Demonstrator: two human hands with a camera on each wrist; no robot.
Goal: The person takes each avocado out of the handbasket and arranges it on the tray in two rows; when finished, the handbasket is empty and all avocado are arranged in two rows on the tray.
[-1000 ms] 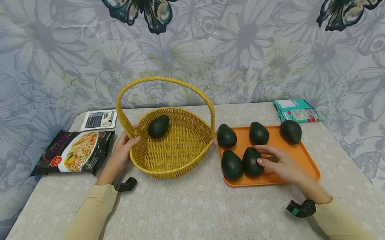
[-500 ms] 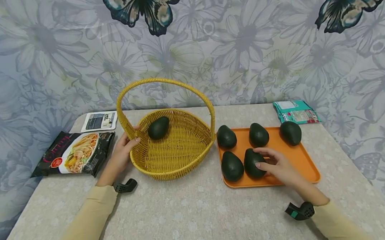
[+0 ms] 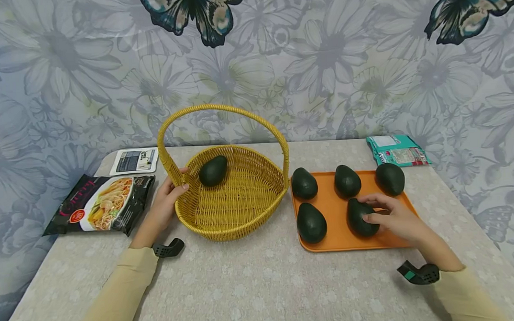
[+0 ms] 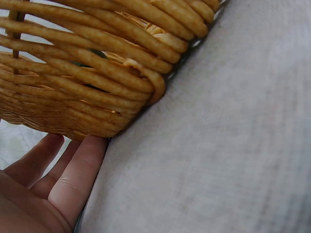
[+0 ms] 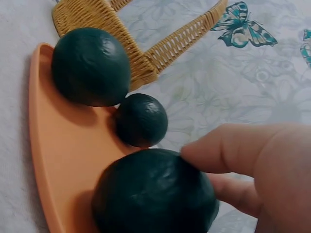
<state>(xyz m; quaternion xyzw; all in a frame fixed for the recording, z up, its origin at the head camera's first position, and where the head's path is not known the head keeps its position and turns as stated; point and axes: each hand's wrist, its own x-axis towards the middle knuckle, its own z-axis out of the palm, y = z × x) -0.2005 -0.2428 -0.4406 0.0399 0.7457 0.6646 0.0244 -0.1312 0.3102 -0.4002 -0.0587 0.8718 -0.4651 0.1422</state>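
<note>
My left hand (image 3: 163, 203) grips the left rim of the yellow wicker basket (image 3: 230, 228), thumb over the edge beside the foot of its tall handle. In the left wrist view its fingers (image 4: 77, 174) lie against the woven side, low near the tablecloth. One dark green avocado (image 3: 213, 171) lies inside the basket at the left. On the orange tray (image 3: 332, 210), my right hand (image 3: 399, 219) pinches an avocado (image 3: 359, 218) between thumb and fingers from its right side. Other avocados stand around it: one front left (image 3: 311, 222), three along the back, including the back-left one (image 3: 304, 183).
A black noodle packet (image 3: 101, 204) lies left of the basket, with a white flat pack (image 3: 134, 161) behind it. A teal packet (image 3: 397, 150) lies behind the tray at the right. A flowered wall covering (image 3: 322, 81) rises behind the table.
My right hand has moved the front-row avocado rightward across the tray, away from the front-left one it stood close beside. My left hand has stayed on the basket.
</note>
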